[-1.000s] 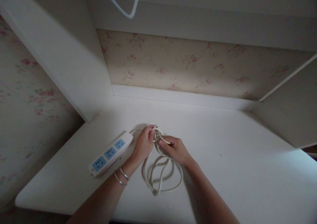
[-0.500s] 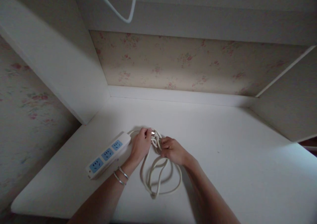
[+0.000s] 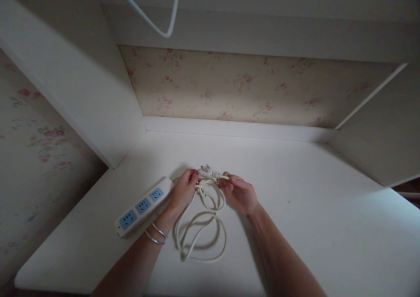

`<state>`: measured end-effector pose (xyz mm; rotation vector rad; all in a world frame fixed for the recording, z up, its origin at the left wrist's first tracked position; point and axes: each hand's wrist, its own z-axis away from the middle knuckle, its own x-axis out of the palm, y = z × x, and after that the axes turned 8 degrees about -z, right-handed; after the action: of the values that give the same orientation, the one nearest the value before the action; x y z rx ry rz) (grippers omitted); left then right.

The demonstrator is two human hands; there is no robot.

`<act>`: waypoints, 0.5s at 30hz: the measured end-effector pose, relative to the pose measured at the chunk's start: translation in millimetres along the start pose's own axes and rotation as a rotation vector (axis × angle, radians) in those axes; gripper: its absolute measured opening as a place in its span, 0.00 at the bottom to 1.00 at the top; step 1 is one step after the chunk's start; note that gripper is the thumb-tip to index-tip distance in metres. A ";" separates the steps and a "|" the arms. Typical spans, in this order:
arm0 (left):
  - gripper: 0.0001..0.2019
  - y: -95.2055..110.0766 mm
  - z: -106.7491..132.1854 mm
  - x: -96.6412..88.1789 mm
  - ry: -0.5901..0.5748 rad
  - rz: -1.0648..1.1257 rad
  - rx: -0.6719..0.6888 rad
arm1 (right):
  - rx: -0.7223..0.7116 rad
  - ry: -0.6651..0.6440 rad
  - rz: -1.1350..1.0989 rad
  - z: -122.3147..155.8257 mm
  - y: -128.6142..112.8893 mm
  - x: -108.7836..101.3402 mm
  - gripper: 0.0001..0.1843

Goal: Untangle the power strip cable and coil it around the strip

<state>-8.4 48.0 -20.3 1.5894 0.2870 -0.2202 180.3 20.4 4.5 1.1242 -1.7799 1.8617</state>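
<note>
A white power strip with three blue socket panels lies at an angle on the white desktop, left of my hands. Its pale cord lies in loose, tangled loops between my forearms. Closed around part of the cord, beside the tangle, is my left hand; two silver bangles circle that wrist. My right hand pinches the cord just behind the white plug. The plug's metal prongs point up and left, close to my left fingertips. Where the cord passes inside my left fingers is partly hidden.
Behind the desktop runs a low white ledge below floral wallpaper. A white upright panel stands at the left, another at the right. Overhead, a white cable hangs down from a shelf.
The plug has come into clear view, held up at the top of the tangle. My right hand has turned and shifted slightly right; the cord loops have slid left.
</note>
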 end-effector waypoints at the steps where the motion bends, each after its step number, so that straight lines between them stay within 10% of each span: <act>1: 0.16 1.7 1.2 -0.6 -0.017 -0.006 0.019 | 0.009 0.034 -0.034 -0.7 -1.3 -0.2 0.17; 15: 0.11 23.3 18.9 -10.5 -0.499 0.197 0.152 | -0.228 0.465 0.258 -9.2 0.0 -9.7 0.19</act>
<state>-10.3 28.0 4.3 1.6419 -0.2776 -0.4830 183.6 31.9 -1.7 0.3526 -1.8516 1.8056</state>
